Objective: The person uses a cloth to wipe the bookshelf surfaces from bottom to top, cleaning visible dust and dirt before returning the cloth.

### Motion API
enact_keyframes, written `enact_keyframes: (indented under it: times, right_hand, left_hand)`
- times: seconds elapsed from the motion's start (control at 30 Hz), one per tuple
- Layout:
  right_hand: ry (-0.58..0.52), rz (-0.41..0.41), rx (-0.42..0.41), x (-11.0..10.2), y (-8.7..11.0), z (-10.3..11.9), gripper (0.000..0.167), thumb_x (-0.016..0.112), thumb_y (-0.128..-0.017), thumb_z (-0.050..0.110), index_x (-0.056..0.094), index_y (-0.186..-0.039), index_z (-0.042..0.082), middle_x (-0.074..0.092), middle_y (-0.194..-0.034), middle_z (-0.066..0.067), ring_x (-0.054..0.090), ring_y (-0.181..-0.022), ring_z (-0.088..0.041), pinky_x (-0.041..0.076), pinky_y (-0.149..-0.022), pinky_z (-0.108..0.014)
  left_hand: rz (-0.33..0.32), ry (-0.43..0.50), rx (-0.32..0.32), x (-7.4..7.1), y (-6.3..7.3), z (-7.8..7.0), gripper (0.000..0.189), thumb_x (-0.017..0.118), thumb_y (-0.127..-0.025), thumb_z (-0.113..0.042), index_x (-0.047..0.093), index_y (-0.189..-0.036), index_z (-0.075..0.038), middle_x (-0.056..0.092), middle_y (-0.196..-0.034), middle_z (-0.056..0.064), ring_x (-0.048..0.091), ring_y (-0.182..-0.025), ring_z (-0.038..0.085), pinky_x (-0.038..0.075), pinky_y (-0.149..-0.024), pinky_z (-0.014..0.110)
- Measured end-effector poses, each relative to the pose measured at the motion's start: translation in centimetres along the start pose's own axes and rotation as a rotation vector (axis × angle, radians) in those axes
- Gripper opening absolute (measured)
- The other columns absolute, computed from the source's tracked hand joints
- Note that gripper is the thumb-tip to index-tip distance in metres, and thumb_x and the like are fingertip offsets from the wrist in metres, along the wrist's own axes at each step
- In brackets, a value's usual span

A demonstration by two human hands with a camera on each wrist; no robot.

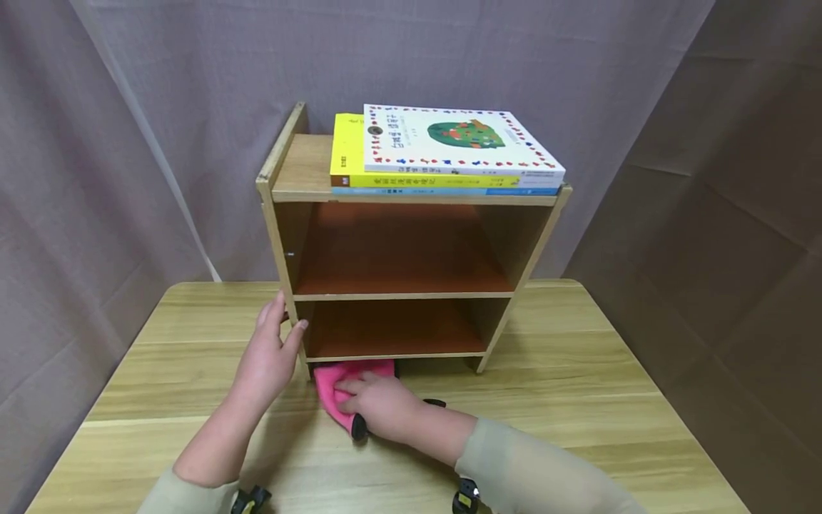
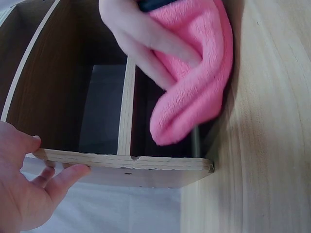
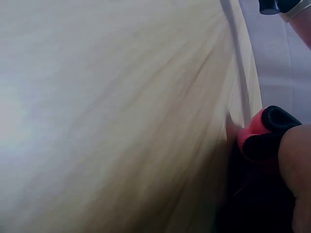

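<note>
A small wooden bookshelf stands on the table. My left hand holds the edge of its left side panel; in the left wrist view that hand has digits on both faces of the board. My right hand grips a bunched pink cloth with black ends at the front of the low gap under the bottom shelf. In the left wrist view its fingers sink into the folds of the fuzzy cloth. The right thumb is hidden there.
A white picture book lies on a yellow book and a blue one on the shelf's top board. The wood-grain table extends around the shelf. Grey curtains hang behind and at the sides.
</note>
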State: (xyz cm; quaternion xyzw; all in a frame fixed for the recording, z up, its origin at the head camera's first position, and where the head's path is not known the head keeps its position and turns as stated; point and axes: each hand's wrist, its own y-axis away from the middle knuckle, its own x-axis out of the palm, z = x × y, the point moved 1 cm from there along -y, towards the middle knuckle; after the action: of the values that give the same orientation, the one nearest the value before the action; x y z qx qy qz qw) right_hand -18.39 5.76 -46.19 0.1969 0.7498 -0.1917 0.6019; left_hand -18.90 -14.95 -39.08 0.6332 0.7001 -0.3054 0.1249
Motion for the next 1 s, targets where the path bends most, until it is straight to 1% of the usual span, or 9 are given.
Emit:
enact_keyframes:
  times: [0.1,0.2,0.3,0.47,0.57,0.67,0.8,0.9,1.0]
  right_hand:
    - [-0.015,-0.022,-0.004,-0.4,1.3,-0.2,0.032,0.066,-0.093,0.015,0.073,-0.120,0.031,0.056,-0.141,0.006,0.059,-0.120,-0.025,0.052,-0.095,-0.035]
    - [-0.008,-0.056,-0.011,-0.8,2.7,-0.6,0.034,0.066,-0.092,0.014,0.073,-0.121,0.030,0.057,-0.140,0.005,0.060,-0.118,-0.025,0.051,-0.097,-0.036]
    - [-0.011,-0.084,-0.002,-1.2,4.3,-1.1,0.039,0.067,-0.089,0.011,0.072,-0.123,0.029,0.058,-0.139,0.004,0.061,-0.117,-0.026,0.053,-0.094,-0.038]
    - [-0.048,-0.131,0.037,-1.7,6.7,-1.8,0.040,0.069,-0.088,0.009,0.072,-0.122,0.028,0.059,-0.138,0.003,0.061,-0.113,-0.026,0.058,-0.084,-0.040]
    - [-0.063,-0.155,0.050,-1.9,8.2,-2.1,0.044,0.071,-0.083,0.005,0.073,-0.121,0.027,0.060,-0.136,0.002,0.062,-0.111,-0.026,0.058,-0.083,-0.040]
    - [-0.075,-0.172,0.064,-2.0,9.7,-2.3,0.050,0.072,-0.078,0.001,0.073,-0.121,0.026,0.061,-0.135,0.001,0.062,-0.111,-0.026,0.058,-0.083,-0.040]
    - [-0.104,-0.200,0.099,-2.2,11.5,-2.7,0.053,0.071,-0.075,-0.004,0.074,-0.120,0.026,0.063,-0.133,0.000,0.061,-0.112,-0.028,0.058,-0.081,-0.041]
    - [-0.126,-0.223,0.125,-2.4,12.8,-3.0,0.056,0.067,-0.073,-0.008,0.075,-0.119,0.024,0.064,-0.132,0.000,0.062,-0.114,-0.029,0.058,-0.083,-0.041]
    - [-0.135,-0.237,0.143,-2.6,14.1,-3.3,0.058,0.062,-0.072,-0.010,0.075,-0.118,0.023,0.064,-0.131,-0.001,0.061,-0.115,-0.030,0.056,-0.088,-0.042]
  left_hand:
    - [0.007,0.004,-0.003,0.0,0.0,0.0,0.064,0.049,-0.105,-0.025,0.017,-0.160,-0.021,0.028,-0.157,0.014,0.040,-0.135,0.039,0.036,-0.106,0.062]
    - [0.015,0.007,-0.010,0.0,0.0,0.0,0.064,0.049,-0.105,-0.026,0.016,-0.160,-0.024,0.027,-0.158,0.013,0.039,-0.136,0.040,0.036,-0.106,0.062]
    - [0.023,0.009,-0.019,-0.1,0.0,-0.1,0.064,0.048,-0.105,-0.027,0.015,-0.160,-0.025,0.025,-0.159,0.012,0.038,-0.137,0.040,0.035,-0.107,0.063]
    - [0.024,0.019,-0.013,-0.2,0.1,-0.1,0.064,0.049,-0.105,-0.026,0.015,-0.160,-0.026,0.025,-0.159,0.013,0.038,-0.137,0.040,0.035,-0.106,0.063]
    - [0.022,0.026,-0.005,-0.1,0.0,0.0,0.064,0.049,-0.105,-0.026,0.016,-0.160,-0.027,0.025,-0.159,0.013,0.039,-0.137,0.041,0.036,-0.106,0.063]
    - [0.027,0.029,-0.011,-0.1,0.0,-0.1,0.064,0.049,-0.105,-0.026,0.016,-0.160,-0.028,0.025,-0.159,0.012,0.038,-0.137,0.040,0.035,-0.107,0.062]
    - [0.042,0.026,-0.035,-0.1,0.1,-0.1,0.066,0.048,-0.105,-0.030,0.012,-0.161,-0.023,0.021,-0.161,0.012,0.036,-0.139,0.040,0.034,-0.108,0.062]
    - [0.045,0.022,-0.042,-0.2,0.2,0.0,0.068,0.047,-0.106,-0.032,0.010,-0.161,-0.020,0.019,-0.162,0.013,0.035,-0.139,0.040,0.034,-0.108,0.062]
    - [0.041,0.022,-0.032,-0.2,0.2,0.0,0.068,0.048,-0.106,-0.031,0.010,-0.161,-0.019,0.020,-0.162,0.013,0.036,-0.139,0.040,0.035,-0.107,0.062]
